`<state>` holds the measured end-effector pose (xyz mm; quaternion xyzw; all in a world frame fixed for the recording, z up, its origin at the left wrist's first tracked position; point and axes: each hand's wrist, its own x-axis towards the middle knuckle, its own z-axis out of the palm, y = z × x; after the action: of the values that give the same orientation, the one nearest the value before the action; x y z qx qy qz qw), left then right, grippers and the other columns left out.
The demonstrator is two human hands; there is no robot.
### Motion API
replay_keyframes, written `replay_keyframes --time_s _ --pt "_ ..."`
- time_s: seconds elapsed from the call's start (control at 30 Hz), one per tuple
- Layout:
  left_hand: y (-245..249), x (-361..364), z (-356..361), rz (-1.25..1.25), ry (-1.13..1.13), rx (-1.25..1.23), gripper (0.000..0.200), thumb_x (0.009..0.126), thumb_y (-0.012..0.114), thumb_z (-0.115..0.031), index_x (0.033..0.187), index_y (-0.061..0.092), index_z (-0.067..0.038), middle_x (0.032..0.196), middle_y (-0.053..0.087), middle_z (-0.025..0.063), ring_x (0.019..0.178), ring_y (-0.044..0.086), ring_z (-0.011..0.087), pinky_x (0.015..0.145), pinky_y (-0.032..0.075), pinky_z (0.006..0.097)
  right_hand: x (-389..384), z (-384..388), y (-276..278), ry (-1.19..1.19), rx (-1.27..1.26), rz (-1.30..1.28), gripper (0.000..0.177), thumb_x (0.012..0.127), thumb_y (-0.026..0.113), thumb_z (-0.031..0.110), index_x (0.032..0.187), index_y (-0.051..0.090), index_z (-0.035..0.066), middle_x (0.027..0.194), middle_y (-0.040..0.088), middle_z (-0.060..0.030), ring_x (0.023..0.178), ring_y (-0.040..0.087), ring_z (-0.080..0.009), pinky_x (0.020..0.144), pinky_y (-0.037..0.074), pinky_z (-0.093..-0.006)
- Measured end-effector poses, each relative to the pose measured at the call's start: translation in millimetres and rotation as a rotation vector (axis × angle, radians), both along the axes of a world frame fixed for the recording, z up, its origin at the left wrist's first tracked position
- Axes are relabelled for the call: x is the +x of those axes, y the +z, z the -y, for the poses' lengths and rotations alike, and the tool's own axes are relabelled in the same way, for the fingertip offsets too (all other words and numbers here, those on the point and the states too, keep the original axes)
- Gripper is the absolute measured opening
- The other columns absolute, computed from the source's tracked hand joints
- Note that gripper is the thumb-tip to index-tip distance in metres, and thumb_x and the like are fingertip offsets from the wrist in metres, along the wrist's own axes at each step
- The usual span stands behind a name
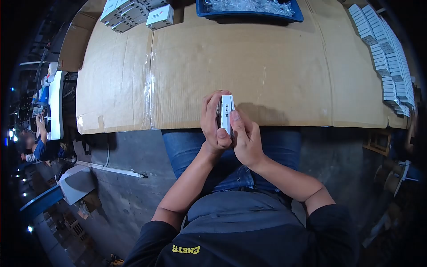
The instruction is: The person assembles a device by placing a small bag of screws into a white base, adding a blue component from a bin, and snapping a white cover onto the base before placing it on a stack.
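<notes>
A small white box [227,111] with dark lettering on its side stands on edge between both my hands, at the near edge of the cardboard-covered table [249,66]. My left hand [213,122] wraps the box's left side, thumb on its lower end. On the right side, my right hand [245,138] grips it, with the thumb lying along its face.
A blue tray [296,17] of clear plastic bags sits at the far edge. White boxes [135,12] are stacked at the far left. Rows of several small white boxes [387,58] line the right edge. Another person [42,144] sits far left.
</notes>
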<state>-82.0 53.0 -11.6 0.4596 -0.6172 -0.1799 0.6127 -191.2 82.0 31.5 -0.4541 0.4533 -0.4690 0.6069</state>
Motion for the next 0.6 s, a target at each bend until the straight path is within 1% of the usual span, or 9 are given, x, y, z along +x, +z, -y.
replay_keyframes --time_s 0.03,0.1,0.2,0.23,0.3,0.5,0.53,0.57,0.6 --pt "-2 0 0 -0.006 -0.002 -0.007 0.091 0.101 0.029 -0.068 0.124 0.058 0.015 0.118 0.064 0.0290 0.108 0.062 0.0409 0.090 0.052 0.0471 1 0 0 -0.005 -0.003 0.003 0.046 0.114 0.044 0.040 0.109 0.064 0.000 0.080 0.053 0.0055 0.070 0.040 -0.0033 0.059 0.032 -0.0239" --pt "-6 -1 1 -0.019 -0.004 -0.021 0.091 0.100 0.030 -0.068 0.124 0.058 0.015 0.118 0.064 0.0290 0.107 0.062 0.0411 0.090 0.052 0.0473 0 0 -3 -0.005 -0.011 0.008 0.046 0.114 0.043 0.040 0.104 0.064 0.000 0.080 0.052 0.0053 0.070 0.040 -0.0037 0.059 0.033 -0.0243" --pt "-1 1 -3 0.052 -0.021 0.047 0.095 0.102 0.025 -0.072 0.133 0.053 0.013 0.122 0.062 0.0273 0.114 0.061 0.0375 0.097 0.050 0.0470 -1 1 0 -0.003 -0.033 0.000 0.046 0.114 0.043 0.040 0.099 0.062 0.001 0.080 0.052 0.0046 0.072 0.041 -0.0044 0.060 0.034 -0.0248" --pt "-2 1 -3 0.028 -0.010 0.032 0.094 0.101 0.027 -0.071 0.130 0.054 0.014 0.121 0.063 0.0278 0.112 0.061 0.0389 0.095 0.051 0.0472 -1 1 1 -0.001 -0.038 -0.005 0.046 0.115 0.043 0.039 0.099 0.062 0.001 0.080 0.053 0.0042 0.072 0.042 -0.0046 0.061 0.035 -0.0250" --pt "-9 -2 -3 -0.020 0.011 0.000 0.092 0.099 0.031 -0.070 0.126 0.057 0.014 0.119 0.064 0.0288 0.109 0.062 0.0417 0.092 0.052 0.0476 -1 1 -2 0.004 -0.036 -0.020 0.046 0.115 0.043 0.039 0.099 0.062 0.000 0.081 0.055 0.0031 0.075 0.045 -0.0053 0.064 0.038 -0.0255" --pt "-9 -1 -5 -0.025 0.035 0.016 0.094 0.098 0.031 -0.072 0.126 0.057 0.014 0.119 0.064 0.0275 0.112 0.061 0.0404 0.095 0.051 0.0472 2 3 -5 -0.015 -0.081 -0.021 0.047 0.115 0.042 0.039 0.102 0.064 -0.001 0.087 0.061 0.0003 0.083 0.053 -0.0066 0.073 0.045 -0.0259" --pt "-9 0 -6 -0.008 0.022 0.053 0.098 0.097 0.032 -0.075 0.130 0.056 0.014 0.123 0.063 0.0273 0.117 0.059 0.0398 0.099 0.049 0.0476 0 4 -5 0.003 -0.084 -0.044 0.048 0.114 0.042 0.040 0.108 0.065 -0.002 0.089 0.062 -0.0002 0.085 0.055 -0.0069 0.074 0.047 -0.0256" --pt "-8 -1 -6 0.006 0.028 0.070 0.100 0.097 0.033 -0.077 0.132 0.054 0.014 0.128 0.061 0.0272 0.119 0.057 0.0396 0.101 0.048 0.0478 -3 6 -3 0.051 -0.030 -0.063 0.046 0.114 0.042 0.041 0.122 0.060 -0.001 0.094 0.064 -0.0053 0.088 0.057 -0.0116 0.080 0.047 -0.0282" --pt "-8 -1 -5 0.021 0.035 0.087 0.102 0.096 0.033 -0.079 0.135 0.052 0.014 0.132 0.059 0.0271 0.121 0.056 0.0394 0.102 0.047 0.0479 -7 10 1 0.101 0.023 -0.080 0.049 0.114 0.041 0.041 0.136 0.056 -0.001 0.100 0.066 -0.0104 0.092 0.060 -0.0163 0.087 0.048 -0.0308"
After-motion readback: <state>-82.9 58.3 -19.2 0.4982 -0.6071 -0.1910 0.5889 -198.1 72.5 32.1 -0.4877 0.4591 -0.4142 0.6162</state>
